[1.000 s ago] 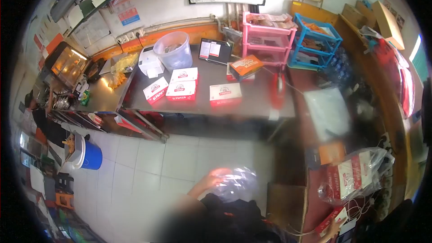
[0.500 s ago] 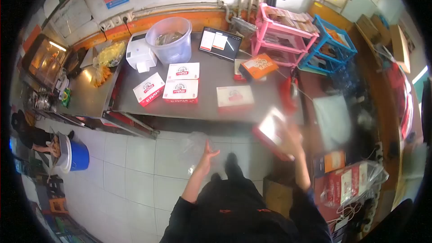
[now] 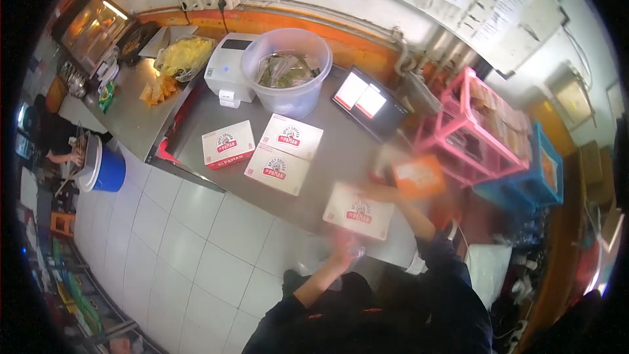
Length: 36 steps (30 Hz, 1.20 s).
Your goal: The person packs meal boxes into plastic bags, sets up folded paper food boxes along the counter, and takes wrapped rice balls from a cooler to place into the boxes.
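A white-and-red takeaway box [image 3: 359, 213] with a printed "Paman" logo is at the front edge of the metal table. My right hand [image 3: 383, 193], smeared by motion, grips the box at its back edge. Close by on the right is an orange box [image 3: 418, 177], overlapping a red-and-white one behind. My left hand [image 3: 341, 249] is closed around a clear plastic bag [image 3: 316, 254] just below the box's near left corner. Farther left lie more boxes of the same print: a single one [image 3: 228, 144] and two side by side [image 3: 278, 169].
At the back of the table [image 3: 209, 108] stand a label printer [image 3: 229, 69], a translucent bucket [image 3: 287, 98] and a tablet [image 3: 370, 103]. Pink [image 3: 458, 128] and blue [image 3: 550, 170] racks are on the right. Another person's hand [image 3: 62, 157] shows at far left beside a blue bin [image 3: 110, 170].
My right hand has carried a box from the right onto the table's front area. My left hand has come up to the table edge with the bag. The view has turned and moved closer.
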Each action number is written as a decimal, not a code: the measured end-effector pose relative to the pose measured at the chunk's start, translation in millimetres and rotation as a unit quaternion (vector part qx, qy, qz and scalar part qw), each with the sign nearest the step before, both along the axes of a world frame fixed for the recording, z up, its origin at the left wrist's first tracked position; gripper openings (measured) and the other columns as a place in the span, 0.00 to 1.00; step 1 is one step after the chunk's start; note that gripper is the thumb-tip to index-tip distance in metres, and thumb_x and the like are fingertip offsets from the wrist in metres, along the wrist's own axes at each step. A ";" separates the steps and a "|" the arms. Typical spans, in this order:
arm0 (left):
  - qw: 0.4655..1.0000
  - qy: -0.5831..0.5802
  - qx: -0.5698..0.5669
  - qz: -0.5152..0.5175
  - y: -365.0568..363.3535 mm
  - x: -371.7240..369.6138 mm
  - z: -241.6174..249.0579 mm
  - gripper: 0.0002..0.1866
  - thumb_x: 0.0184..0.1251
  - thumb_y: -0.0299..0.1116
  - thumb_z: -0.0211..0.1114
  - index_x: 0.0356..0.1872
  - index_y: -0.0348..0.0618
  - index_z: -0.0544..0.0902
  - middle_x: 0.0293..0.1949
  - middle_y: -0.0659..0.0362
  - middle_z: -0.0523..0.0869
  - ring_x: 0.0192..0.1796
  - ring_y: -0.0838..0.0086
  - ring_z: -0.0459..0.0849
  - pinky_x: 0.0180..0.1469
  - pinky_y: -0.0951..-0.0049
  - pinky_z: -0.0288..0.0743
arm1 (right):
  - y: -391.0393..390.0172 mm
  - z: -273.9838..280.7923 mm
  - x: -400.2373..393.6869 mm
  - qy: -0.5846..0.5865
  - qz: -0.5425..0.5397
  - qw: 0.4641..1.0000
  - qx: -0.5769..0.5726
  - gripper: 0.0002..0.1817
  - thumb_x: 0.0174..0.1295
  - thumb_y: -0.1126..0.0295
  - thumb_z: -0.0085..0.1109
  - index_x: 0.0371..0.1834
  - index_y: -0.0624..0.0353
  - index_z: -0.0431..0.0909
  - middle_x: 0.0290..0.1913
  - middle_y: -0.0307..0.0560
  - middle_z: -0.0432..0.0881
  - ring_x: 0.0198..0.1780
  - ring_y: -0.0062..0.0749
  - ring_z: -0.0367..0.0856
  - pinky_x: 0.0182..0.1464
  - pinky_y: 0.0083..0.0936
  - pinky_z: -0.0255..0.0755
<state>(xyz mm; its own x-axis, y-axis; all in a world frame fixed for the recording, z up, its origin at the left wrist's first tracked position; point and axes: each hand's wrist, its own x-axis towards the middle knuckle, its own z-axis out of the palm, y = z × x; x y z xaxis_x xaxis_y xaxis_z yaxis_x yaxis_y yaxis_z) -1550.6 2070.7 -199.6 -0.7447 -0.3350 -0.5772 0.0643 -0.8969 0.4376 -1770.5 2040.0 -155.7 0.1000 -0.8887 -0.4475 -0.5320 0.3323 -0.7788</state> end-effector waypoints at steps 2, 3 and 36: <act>0.999 -0.019 0.044 0.024 2.0 -18.8 -12.6 0.32 0.55 0.30 0.52 0.61 0.52 0.48 0.54 0.67 0.61 0.54 0.73 0.62 0.51 0.51 0.57 | -8.0 32.4 4.2 -0.095 -0.093 0.981 0.139 0.43 0.48 0.44 0.52 0.61 0.60 0.49 0.59 0.56 0.58 0.58 0.39 0.60 0.57 0.30 0.57; 0.993 -0.078 -0.084 0.031 15.1 -26.3 -48.6 0.34 0.53 0.28 0.54 0.60 0.52 0.48 0.53 0.64 0.62 0.54 0.71 0.63 0.52 0.57 0.59 | -11.8 33.4 3.6 -0.124 -0.121 0.967 0.186 0.42 0.49 0.45 0.51 0.61 0.62 0.50 0.58 0.55 0.59 0.58 0.37 0.61 0.56 0.27 0.57; 0.478 -0.102 -0.816 -0.310 -133.2 -71.9 219.1 0.40 0.42 0.26 0.60 0.60 0.47 0.51 0.48 0.46 0.68 0.41 0.54 0.75 0.37 0.61 0.72 | -47.9 24.8 204.7 -0.563 -0.383 0.729 -0.073 0.25 0.50 0.55 0.45 0.46 0.64 0.66 0.40 0.53 0.73 0.41 0.40 0.74 0.44 0.33 0.69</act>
